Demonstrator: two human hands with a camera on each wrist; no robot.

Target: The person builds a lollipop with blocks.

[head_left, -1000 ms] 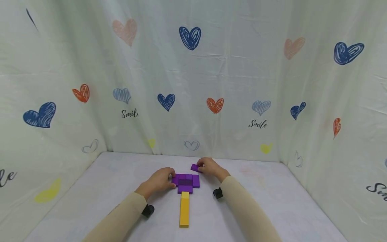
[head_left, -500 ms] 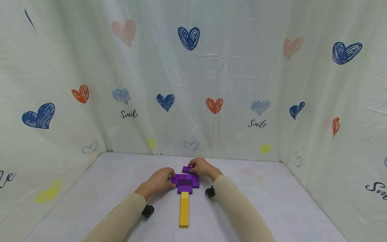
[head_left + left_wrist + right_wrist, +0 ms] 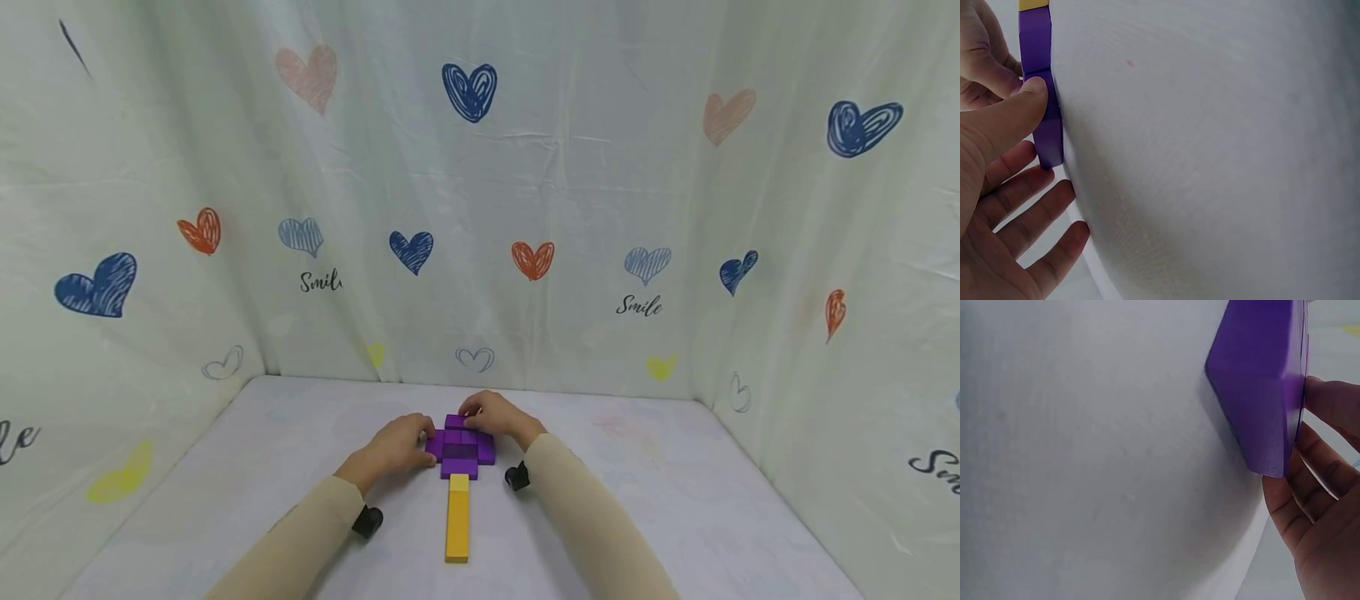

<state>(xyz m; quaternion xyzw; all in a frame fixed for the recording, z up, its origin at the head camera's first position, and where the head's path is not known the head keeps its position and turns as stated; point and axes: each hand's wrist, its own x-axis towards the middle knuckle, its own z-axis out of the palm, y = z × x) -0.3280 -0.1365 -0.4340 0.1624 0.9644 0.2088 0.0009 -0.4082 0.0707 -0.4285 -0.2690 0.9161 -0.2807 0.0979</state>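
Flat purple blocks lie close together on the table in a flower-like cluster, with a darker patch at the middle. My left hand holds the left purple block of the cluster, thumb at its near end and fingers at its far end. At the cluster's far side, my right hand pinches another purple block by its right part, close against the rest. In the left wrist view the left thumb presses a purple side face. A yellow strip of blocks runs from the cluster toward me.
A white cloth-covered table spreads around the blocks. White curtains printed with hearts enclose its back and sides. Each wrist wears a small black camera, the left wrist camera and the right wrist camera.
My right hand has moved left, bringing its purple block from the far right of the cluster to its far side, against the other blocks. The left hand stays in place.
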